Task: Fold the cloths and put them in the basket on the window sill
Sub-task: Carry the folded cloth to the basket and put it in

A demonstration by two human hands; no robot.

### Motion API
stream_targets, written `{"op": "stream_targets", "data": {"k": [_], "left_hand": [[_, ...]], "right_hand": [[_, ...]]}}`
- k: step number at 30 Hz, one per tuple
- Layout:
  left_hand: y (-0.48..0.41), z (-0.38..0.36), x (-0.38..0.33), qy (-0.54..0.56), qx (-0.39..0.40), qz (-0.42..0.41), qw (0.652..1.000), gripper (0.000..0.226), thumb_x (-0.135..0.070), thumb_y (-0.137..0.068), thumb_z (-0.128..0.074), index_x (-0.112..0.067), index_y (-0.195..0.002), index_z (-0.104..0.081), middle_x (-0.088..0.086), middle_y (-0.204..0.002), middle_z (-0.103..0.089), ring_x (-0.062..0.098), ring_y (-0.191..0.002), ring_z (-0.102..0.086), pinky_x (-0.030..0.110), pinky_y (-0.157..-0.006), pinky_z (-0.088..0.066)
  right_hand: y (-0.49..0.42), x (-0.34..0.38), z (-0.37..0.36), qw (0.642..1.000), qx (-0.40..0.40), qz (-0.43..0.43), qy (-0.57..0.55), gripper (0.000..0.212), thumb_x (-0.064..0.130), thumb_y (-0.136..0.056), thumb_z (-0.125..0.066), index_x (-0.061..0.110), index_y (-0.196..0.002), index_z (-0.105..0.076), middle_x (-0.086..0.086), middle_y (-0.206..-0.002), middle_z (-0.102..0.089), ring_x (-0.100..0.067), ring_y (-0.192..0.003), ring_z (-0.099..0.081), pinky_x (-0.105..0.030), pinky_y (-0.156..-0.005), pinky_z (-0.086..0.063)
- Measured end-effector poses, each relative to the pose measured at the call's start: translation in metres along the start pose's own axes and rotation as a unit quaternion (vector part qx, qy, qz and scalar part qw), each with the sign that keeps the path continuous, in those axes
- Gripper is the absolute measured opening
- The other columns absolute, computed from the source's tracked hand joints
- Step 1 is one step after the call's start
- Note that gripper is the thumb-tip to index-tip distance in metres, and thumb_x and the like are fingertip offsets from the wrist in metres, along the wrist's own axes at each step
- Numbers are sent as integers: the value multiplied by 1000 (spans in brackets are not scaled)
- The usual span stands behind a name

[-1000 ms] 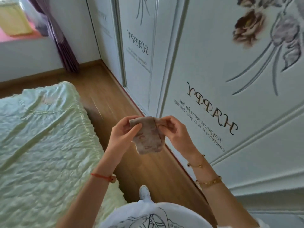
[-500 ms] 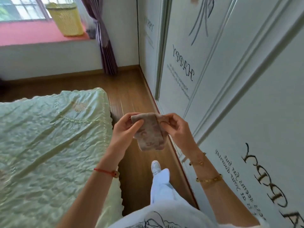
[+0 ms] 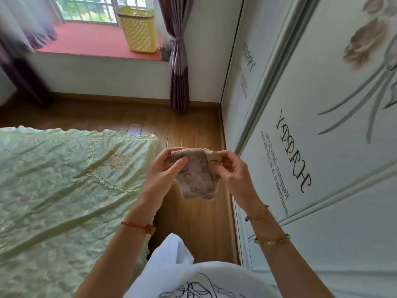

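Observation:
A small folded beige-brown patterned cloth (image 3: 196, 177) hangs in the air between my hands, above the wooden floor. My left hand (image 3: 163, 171) pinches its upper left corner with thumb and fingers. My right hand (image 3: 231, 171) pinches the upper right edge. A tall yellow perforated basket (image 3: 138, 29) stands on the pink window sill (image 3: 86, 44) far ahead, beside the purple curtain. The basket's inside is hidden from here.
A bed with a wrinkled pale green cover (image 3: 64, 190) fills the left. A white wardrobe (image 3: 311, 125) with flower prints and lettering lines the right. A strip of wooden floor (image 3: 193, 125) runs between them toward the window. A purple curtain (image 3: 178, 61) hangs near the basket.
The view has swung left and up toward the window, bringing the basket and sill into fuller view. Both hands keep the same hold on the cloth. A leg has stepped forward.

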State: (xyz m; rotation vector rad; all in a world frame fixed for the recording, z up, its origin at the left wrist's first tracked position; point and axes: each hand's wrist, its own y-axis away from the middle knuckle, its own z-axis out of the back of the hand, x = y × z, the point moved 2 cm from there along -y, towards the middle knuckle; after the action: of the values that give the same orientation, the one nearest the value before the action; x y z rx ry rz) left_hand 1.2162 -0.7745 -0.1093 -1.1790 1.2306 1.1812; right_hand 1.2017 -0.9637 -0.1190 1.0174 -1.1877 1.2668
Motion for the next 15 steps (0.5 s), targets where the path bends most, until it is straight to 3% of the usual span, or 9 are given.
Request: {"op": "stream_targets", "data": {"k": [6,10,15], "left_hand": [[-127,9,15,-2,-32,-1,999,20,-3,-93,-62,-4,-112,-67,0,-96,-71,-3,-84,-66,14,-70,-52],[-232,25,16,1,-33,4,999,22,-6,-93,-63,-6,-114,-67,7,-106,-71,7,-93,-66,19,-75,-55],[-355,42,3,18,-4,-1,1000,27,-4,-92,-63,-6,-119,-64,4,-108,-69,5,-95,-66,20,-76,-55]], "right_hand": [[-137,-20,-18,1000,29,-1,3,9,13,-92,-65,19,-100,-66,-3,-96,-71,-15,-92,-68,-27,-77,-59],[-243,-24,-36,999,35,-1,-3,11,12,-92,-64,13,-103,-65,-3,-99,-71,-12,-93,-68,-23,-76,-58],[-368,-15,-58,999,28,-4,-27,11,14,-93,-63,17,-104,-65,0,-99,-71,-9,-94,-68,-24,-77,-59]]}}
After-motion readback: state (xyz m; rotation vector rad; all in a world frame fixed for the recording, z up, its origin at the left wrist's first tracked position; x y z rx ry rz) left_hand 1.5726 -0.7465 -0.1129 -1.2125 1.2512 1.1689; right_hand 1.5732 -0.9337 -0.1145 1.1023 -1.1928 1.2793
